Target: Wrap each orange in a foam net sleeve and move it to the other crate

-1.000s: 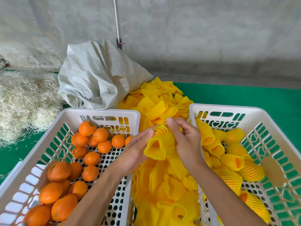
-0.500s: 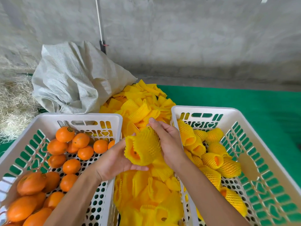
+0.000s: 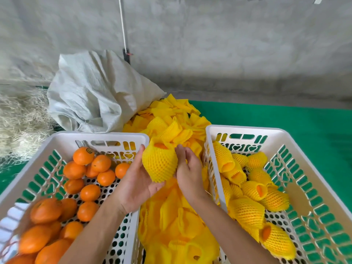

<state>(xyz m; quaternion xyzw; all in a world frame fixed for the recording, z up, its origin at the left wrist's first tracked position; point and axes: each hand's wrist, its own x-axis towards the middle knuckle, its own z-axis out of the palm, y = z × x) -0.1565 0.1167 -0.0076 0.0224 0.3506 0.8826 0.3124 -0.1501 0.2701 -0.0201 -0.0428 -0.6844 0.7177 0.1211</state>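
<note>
Between the crates, my left hand (image 3: 139, 184) cups the sleeved orange (image 3: 159, 163).
Right hand (image 3: 187, 172) lies loose beside it; the sleeve's open top could let the orange slip out before the right crate (image 3: 245, 130).

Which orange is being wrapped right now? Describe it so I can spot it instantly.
Look between the two white crates, above the loose yellow sleeve pile. The sleeved orange sits between the left hand and right hand, the only one off the ground.

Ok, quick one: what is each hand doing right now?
Left hand: cradles the sleeved orange, fingers curled round it.
Right hand: fingers against the sleeve's side; a grip cannot be told.
</note>
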